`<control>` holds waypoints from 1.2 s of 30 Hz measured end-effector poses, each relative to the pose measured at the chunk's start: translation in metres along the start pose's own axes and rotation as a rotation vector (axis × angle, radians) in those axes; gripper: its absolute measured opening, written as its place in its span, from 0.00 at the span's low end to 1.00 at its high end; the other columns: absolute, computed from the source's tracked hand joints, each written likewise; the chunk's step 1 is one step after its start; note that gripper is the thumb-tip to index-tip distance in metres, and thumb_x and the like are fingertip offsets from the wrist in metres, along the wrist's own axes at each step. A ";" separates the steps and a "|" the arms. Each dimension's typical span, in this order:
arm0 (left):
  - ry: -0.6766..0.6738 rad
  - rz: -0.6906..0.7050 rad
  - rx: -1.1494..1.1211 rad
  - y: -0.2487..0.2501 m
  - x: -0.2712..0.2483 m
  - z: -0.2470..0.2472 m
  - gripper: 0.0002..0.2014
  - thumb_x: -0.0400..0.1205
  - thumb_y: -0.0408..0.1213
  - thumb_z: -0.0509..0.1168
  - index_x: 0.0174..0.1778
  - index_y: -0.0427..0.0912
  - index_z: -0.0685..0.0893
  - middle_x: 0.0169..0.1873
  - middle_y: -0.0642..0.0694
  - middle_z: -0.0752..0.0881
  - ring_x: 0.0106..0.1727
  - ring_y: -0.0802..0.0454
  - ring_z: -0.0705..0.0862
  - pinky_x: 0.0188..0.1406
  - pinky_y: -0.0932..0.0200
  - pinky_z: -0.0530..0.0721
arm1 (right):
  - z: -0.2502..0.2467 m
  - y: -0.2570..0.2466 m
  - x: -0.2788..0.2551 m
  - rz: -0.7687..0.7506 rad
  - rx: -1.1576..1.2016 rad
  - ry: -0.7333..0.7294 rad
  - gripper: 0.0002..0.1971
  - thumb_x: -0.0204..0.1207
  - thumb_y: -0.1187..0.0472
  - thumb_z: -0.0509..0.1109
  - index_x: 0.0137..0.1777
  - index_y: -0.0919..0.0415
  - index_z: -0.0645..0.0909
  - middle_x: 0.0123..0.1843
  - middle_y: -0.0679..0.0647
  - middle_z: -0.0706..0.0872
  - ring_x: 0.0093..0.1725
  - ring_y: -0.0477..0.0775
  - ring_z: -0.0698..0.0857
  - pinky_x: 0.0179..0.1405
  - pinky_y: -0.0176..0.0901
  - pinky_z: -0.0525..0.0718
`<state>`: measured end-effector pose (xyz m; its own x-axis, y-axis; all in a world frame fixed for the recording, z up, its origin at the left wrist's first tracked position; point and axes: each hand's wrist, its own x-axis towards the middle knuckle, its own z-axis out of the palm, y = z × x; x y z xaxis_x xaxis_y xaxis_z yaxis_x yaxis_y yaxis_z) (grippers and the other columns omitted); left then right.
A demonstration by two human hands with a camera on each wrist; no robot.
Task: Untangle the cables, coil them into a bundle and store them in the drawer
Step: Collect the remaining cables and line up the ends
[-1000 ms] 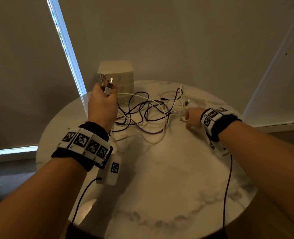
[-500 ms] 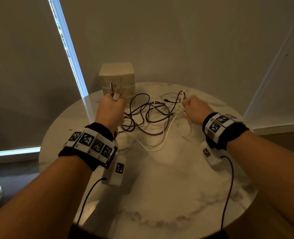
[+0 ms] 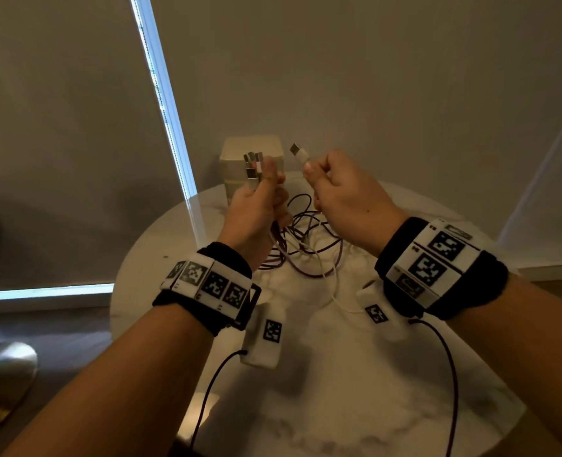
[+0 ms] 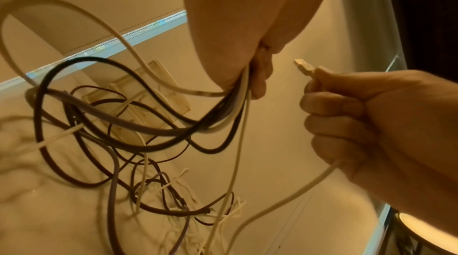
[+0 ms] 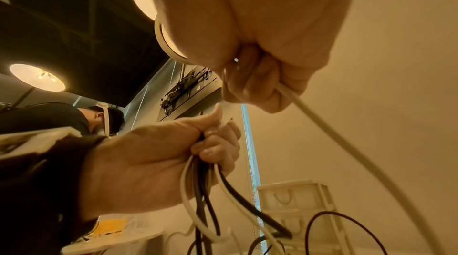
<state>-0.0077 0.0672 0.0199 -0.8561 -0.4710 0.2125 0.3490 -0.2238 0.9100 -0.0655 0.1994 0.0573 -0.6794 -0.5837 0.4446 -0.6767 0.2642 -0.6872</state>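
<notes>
Both hands are raised above the round marble table [image 3: 355, 407]. The left hand [image 3: 256, 206] is closed in a fist around several cables [image 4: 138, 128] — dark, purplish and white — with a cluster of plug ends [image 3: 252, 164] sticking up past the thumb; how many plugs there are is hard to count, since they overlap. The right hand [image 3: 345, 196] is also fisted, round a single white cable [image 4: 285, 200] whose plug [image 3: 298, 153] pokes out above the knuckles, just beside the left hand's cluster and apart from it.

Below the hands the cables hang in loops onto the table and lie there in a tangle (in the head view the hands and wrists cover much of it, so which strand crosses which cannot be followed). The far ends of the cables are small and blurred.

The drawer box [image 3: 240, 156] stands at the back edge of the table, half hidden behind the left hand — its drawers look closed in the right wrist view.
</notes>
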 end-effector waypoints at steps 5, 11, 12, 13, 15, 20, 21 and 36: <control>-0.107 0.041 0.171 0.000 -0.002 0.003 0.28 0.87 0.58 0.61 0.58 0.31 0.83 0.34 0.41 0.75 0.36 0.45 0.74 0.37 0.52 0.77 | 0.007 -0.002 -0.001 -0.006 0.012 -0.103 0.10 0.89 0.53 0.57 0.59 0.59 0.73 0.40 0.52 0.82 0.33 0.48 0.78 0.29 0.36 0.75; 0.083 0.157 0.265 -0.006 -0.001 0.003 0.15 0.86 0.47 0.69 0.57 0.37 0.86 0.46 0.40 0.90 0.47 0.43 0.89 0.48 0.41 0.90 | 0.003 0.016 -0.002 0.013 -0.053 -0.278 0.08 0.84 0.55 0.65 0.57 0.57 0.78 0.45 0.57 0.90 0.39 0.55 0.87 0.40 0.48 0.84; 0.141 0.180 0.268 -0.004 0.000 0.001 0.13 0.86 0.49 0.69 0.52 0.42 0.86 0.42 0.46 0.89 0.44 0.48 0.88 0.47 0.44 0.89 | 0.001 0.026 -0.002 0.046 -0.121 -0.320 0.08 0.84 0.53 0.65 0.55 0.57 0.80 0.44 0.57 0.90 0.41 0.57 0.87 0.42 0.49 0.84; 0.204 0.187 0.250 -0.001 0.002 -0.003 0.12 0.87 0.51 0.67 0.49 0.46 0.85 0.38 0.50 0.87 0.40 0.54 0.86 0.43 0.50 0.88 | -0.002 0.038 -0.003 0.086 -0.198 -0.375 0.09 0.84 0.52 0.65 0.52 0.57 0.81 0.44 0.55 0.90 0.43 0.58 0.87 0.43 0.50 0.84; 0.287 0.167 0.143 0.011 0.008 -0.012 0.12 0.89 0.51 0.63 0.51 0.45 0.82 0.39 0.52 0.88 0.42 0.54 0.89 0.46 0.51 0.88 | -0.010 0.067 -0.005 0.192 -0.368 -0.508 0.11 0.84 0.51 0.65 0.44 0.54 0.81 0.40 0.50 0.86 0.44 0.56 0.84 0.41 0.45 0.80; 0.200 0.083 -0.139 0.032 0.016 -0.027 0.17 0.89 0.50 0.63 0.38 0.45 0.76 0.22 0.53 0.72 0.21 0.57 0.72 0.26 0.57 0.82 | -0.032 0.125 0.000 0.434 -0.778 -0.439 0.16 0.85 0.46 0.61 0.55 0.53 0.88 0.58 0.58 0.85 0.58 0.59 0.82 0.58 0.49 0.79; 0.206 0.077 -0.117 0.032 0.016 -0.026 0.18 0.89 0.50 0.63 0.35 0.47 0.75 0.22 0.54 0.68 0.20 0.58 0.66 0.20 0.61 0.73 | -0.034 0.129 0.002 0.472 -0.770 -0.450 0.17 0.86 0.49 0.60 0.55 0.56 0.88 0.57 0.59 0.86 0.55 0.59 0.83 0.56 0.49 0.81; 0.243 0.210 0.153 0.017 0.016 -0.026 0.14 0.91 0.46 0.60 0.39 0.48 0.76 0.26 0.54 0.70 0.26 0.59 0.70 0.27 0.61 0.76 | -0.086 0.047 0.116 0.028 -0.388 0.104 0.17 0.87 0.60 0.58 0.70 0.54 0.83 0.65 0.53 0.86 0.59 0.52 0.84 0.52 0.37 0.76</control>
<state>-0.0051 0.0335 0.0291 -0.6499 -0.6862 0.3266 0.4307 0.0215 0.9023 -0.2003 0.2106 0.1263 -0.7106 -0.4969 0.4981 -0.7010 0.5606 -0.4408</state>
